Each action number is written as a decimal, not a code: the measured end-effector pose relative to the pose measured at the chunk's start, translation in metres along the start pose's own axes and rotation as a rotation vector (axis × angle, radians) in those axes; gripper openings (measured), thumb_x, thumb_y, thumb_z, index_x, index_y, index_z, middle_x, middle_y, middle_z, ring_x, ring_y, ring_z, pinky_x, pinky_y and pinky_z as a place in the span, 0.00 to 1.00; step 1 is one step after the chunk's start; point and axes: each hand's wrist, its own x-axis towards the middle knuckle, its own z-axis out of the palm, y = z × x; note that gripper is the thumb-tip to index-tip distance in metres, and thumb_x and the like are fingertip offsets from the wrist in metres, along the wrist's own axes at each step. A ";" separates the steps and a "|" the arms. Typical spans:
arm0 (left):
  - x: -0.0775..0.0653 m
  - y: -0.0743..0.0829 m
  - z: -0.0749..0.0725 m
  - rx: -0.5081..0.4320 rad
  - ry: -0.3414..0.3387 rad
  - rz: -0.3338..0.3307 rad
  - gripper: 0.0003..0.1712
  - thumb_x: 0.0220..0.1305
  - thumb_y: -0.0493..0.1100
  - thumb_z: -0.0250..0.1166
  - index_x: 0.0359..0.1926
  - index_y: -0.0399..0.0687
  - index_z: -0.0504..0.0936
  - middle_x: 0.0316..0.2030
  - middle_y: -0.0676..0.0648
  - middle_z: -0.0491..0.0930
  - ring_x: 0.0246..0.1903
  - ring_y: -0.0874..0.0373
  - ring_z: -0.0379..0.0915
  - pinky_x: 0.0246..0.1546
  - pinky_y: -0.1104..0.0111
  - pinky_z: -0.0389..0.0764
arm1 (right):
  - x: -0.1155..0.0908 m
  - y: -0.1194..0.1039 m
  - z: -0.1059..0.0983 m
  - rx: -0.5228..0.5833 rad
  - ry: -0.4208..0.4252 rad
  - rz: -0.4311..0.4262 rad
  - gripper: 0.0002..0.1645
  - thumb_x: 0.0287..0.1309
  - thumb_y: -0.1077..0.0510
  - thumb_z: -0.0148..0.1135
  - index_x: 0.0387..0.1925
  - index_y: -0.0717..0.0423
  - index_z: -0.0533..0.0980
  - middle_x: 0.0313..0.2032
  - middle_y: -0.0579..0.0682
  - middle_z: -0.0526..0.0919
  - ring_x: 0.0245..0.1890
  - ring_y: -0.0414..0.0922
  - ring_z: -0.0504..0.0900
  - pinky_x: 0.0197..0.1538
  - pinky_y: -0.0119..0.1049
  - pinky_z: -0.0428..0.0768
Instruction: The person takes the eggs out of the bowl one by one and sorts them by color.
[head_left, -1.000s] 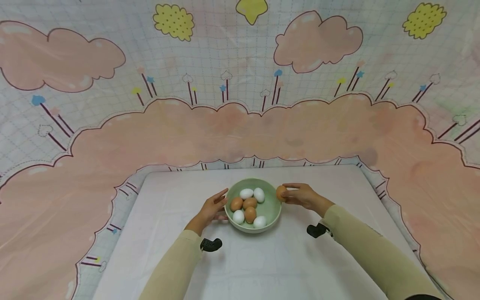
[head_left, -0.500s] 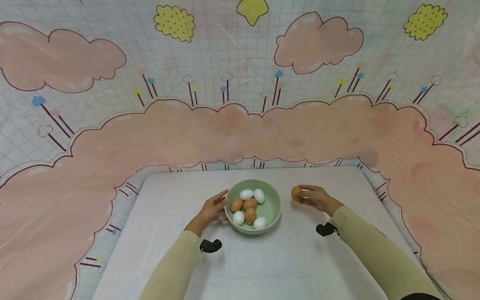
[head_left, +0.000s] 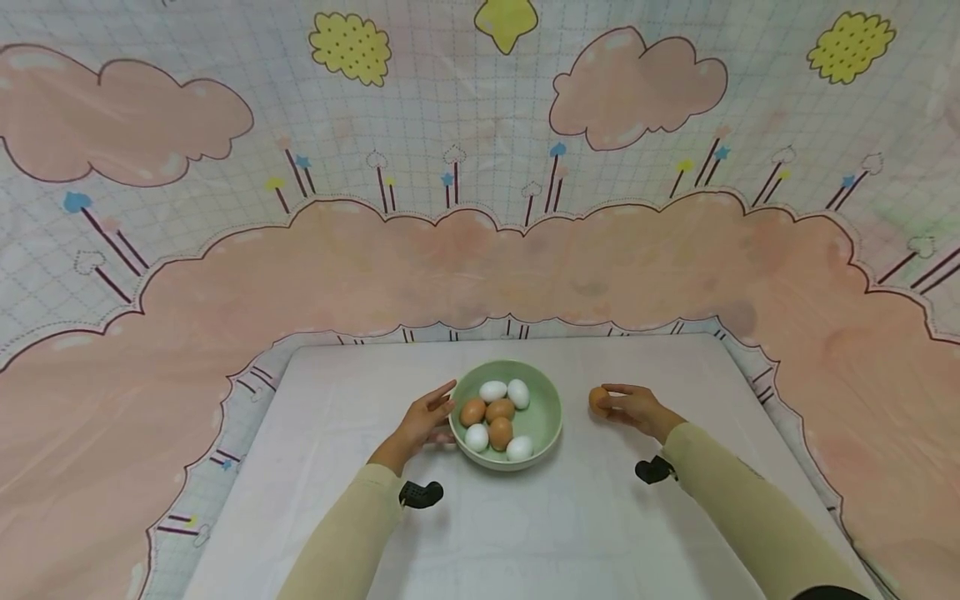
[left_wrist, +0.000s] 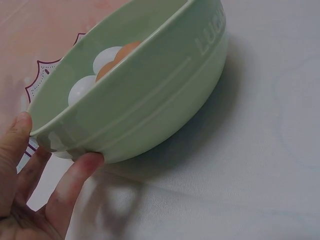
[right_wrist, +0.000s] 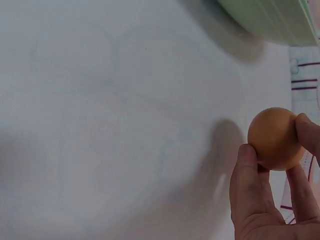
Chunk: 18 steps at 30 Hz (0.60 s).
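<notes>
A pale green bowl [head_left: 551, 417] stands on the table with several white eggs [head_left: 519, 448] and three brown eggs [head_left: 500, 433] inside. My left hand [head_left: 417, 425] holds the bowl's left side; in the left wrist view the thumb [left_wrist: 21, 125] is at the rim and a fingertip [left_wrist: 91, 161] rests against the lower outer wall. To the right of the bowl, my right hand [head_left: 636, 410] pinches a single brown egg [right_wrist: 274, 139] between thumb and fingers, low over the white tabletop. The egg's shadow falls beside it in the right wrist view.
A white cloth-covered table [head_left: 495, 533] carries the bowl. Behind it hangs a backdrop [head_left: 480, 267] printed with clouds and stars. Black wrist devices [head_left: 422, 494] sit below both hands.
My right hand has carried the brown egg away from the bowl's right rim, rightward and then down toward the table. The left hand and the bowl stay in place.
</notes>
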 end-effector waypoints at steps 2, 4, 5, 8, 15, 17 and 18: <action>0.000 0.000 0.000 0.000 0.007 -0.002 0.30 0.75 0.42 0.55 0.74 0.56 0.62 0.73 0.34 0.57 0.58 0.34 0.73 0.37 0.54 0.89 | 0.002 0.003 0.002 0.003 0.017 0.005 0.36 0.63 0.65 0.63 0.70 0.67 0.62 0.67 0.69 0.63 0.44 0.45 0.79 0.49 0.31 0.85; -0.001 0.000 0.000 -0.001 0.008 -0.003 0.30 0.75 0.42 0.55 0.74 0.56 0.63 0.73 0.34 0.56 0.58 0.34 0.72 0.37 0.54 0.89 | 0.003 0.006 0.004 0.003 0.031 0.001 0.36 0.63 0.65 0.63 0.70 0.68 0.62 0.68 0.70 0.62 0.45 0.46 0.79 0.50 0.32 0.85; -0.001 0.000 0.000 0.000 0.008 -0.002 0.30 0.75 0.42 0.55 0.74 0.56 0.62 0.73 0.34 0.56 0.58 0.34 0.72 0.37 0.53 0.88 | 0.004 0.006 0.004 0.003 0.043 0.002 0.36 0.63 0.65 0.63 0.70 0.67 0.62 0.67 0.69 0.63 0.46 0.46 0.79 0.50 0.32 0.85; -0.002 0.001 0.001 0.008 0.002 0.002 0.30 0.75 0.42 0.55 0.75 0.55 0.62 0.73 0.33 0.54 0.59 0.33 0.71 0.38 0.53 0.88 | 0.005 0.008 0.006 -0.013 0.064 0.002 0.35 0.64 0.64 0.62 0.69 0.68 0.62 0.67 0.70 0.63 0.49 0.49 0.78 0.53 0.34 0.84; -0.002 0.002 0.001 0.002 0.004 0.005 0.30 0.75 0.42 0.55 0.74 0.54 0.62 0.73 0.33 0.55 0.58 0.32 0.72 0.38 0.51 0.88 | 0.009 0.012 0.008 -0.063 0.095 -0.006 0.36 0.64 0.63 0.63 0.69 0.68 0.63 0.67 0.71 0.64 0.54 0.51 0.77 0.58 0.37 0.82; -0.002 0.002 0.001 0.002 0.004 0.006 0.30 0.75 0.42 0.55 0.74 0.54 0.62 0.73 0.33 0.55 0.58 0.32 0.72 0.38 0.51 0.88 | 0.010 0.013 0.008 -0.082 0.100 -0.019 0.36 0.64 0.62 0.63 0.69 0.68 0.63 0.67 0.72 0.64 0.55 0.52 0.77 0.58 0.37 0.82; -0.002 0.002 0.001 0.002 0.005 0.006 0.30 0.75 0.42 0.55 0.74 0.54 0.62 0.73 0.33 0.55 0.58 0.33 0.72 0.38 0.51 0.88 | 0.010 0.013 0.008 -0.092 0.104 -0.024 0.36 0.64 0.62 0.63 0.69 0.68 0.63 0.67 0.71 0.64 0.56 0.53 0.77 0.57 0.37 0.82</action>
